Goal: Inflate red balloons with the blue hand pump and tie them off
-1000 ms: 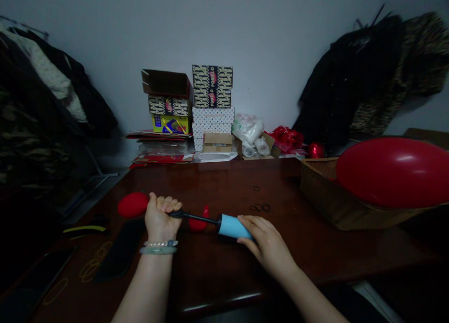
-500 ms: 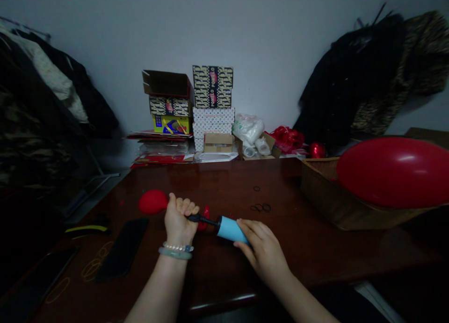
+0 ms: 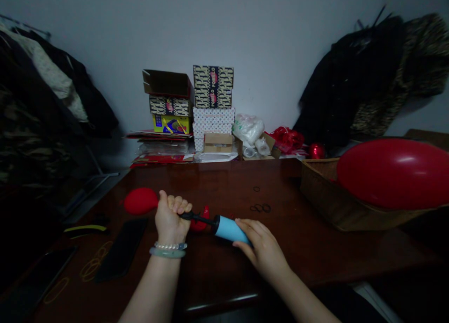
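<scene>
My left hand [image 3: 171, 216], with a beaded bracelet and a green bangle at the wrist, is closed around the black end of a balloon pump and the neck of a small, partly filled red balloon [image 3: 141, 201]. The balloon sticks out to the left of the fist. The pump's light blue barrel [image 3: 229, 228] lies in my right hand [image 3: 264, 249], whose fingers wrap over it from the right. Part of the barrel is hidden under that palm. Behind the black rod, some flat red balloons [image 3: 199, 226] lie on the table.
A wicker basket [image 3: 321, 192] at the right holds a large inflated red balloon [image 3: 396, 173]. Black rubber bands [image 3: 261, 208] lie mid-table. At the left are a dark phone [image 3: 122, 248], yellowish rubber bands [image 3: 91, 268] and a yellow strip [image 3: 85, 229]. Stacked boxes [image 3: 213, 87] stand along the wall.
My left hand has shifted a little left, carrying the small balloon and the pump's black end with it. The balloon looks slightly larger. My right hand has hardly moved.
</scene>
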`<action>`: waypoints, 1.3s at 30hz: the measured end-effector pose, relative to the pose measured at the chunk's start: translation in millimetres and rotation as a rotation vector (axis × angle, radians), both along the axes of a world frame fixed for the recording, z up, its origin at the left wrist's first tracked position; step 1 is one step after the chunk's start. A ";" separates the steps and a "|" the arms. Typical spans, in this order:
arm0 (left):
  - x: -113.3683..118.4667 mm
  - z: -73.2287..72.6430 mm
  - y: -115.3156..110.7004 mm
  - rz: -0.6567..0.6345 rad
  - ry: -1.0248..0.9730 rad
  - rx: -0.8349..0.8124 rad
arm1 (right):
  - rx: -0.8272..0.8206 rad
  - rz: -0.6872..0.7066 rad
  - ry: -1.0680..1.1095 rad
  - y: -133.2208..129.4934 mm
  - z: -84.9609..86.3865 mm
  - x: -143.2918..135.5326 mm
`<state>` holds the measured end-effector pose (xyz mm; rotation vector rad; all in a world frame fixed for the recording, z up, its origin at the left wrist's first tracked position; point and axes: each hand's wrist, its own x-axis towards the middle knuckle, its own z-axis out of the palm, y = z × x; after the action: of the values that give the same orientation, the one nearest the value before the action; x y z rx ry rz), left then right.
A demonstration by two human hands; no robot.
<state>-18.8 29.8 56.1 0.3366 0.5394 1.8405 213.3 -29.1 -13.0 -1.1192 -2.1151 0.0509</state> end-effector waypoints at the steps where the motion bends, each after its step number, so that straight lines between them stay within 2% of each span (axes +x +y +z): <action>1: -5.2 1.0 0.4 0.008 -0.003 0.001 | -0.004 0.003 -0.001 1.0 0.9 3.1; 5: -18.8 3.3 1.3 0.046 -0.005 0.007 | -0.027 0.013 -0.007 3.1 2.8 11.9; 11: -16.5 0.6 2.2 -0.002 -0.001 -0.006 | -0.078 -0.021 0.003 -0.5 -4.4 8.8; 16: -4.9 -2.7 0.6 -0.037 -0.030 -0.019 | -0.044 -0.024 0.007 -4.3 -7.8 -0.7; 23: 25.1 -9.7 -3.9 -0.093 -0.032 -0.060 | 0.062 -0.051 0.059 -11.3 -5.7 -19.6; 27: 33.5 -9.7 -6.5 -0.092 -0.004 -0.041 | 0.079 -0.047 0.053 -10.8 -5.1 -21.6; 31: 25.5 -5.2 -5.6 -0.060 0.006 -0.018 | 0.040 -0.034 0.026 -6.2 -5.7 -15.8; 39: -13.3 4.1 0.1 0.041 -0.009 0.010 | 0.006 -0.005 -0.005 3.7 -2.8 9.7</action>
<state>-32.1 29.9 60.3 0.3257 0.5345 1.8839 223.1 -25.4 -15.8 -1.1226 -2.1151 0.0395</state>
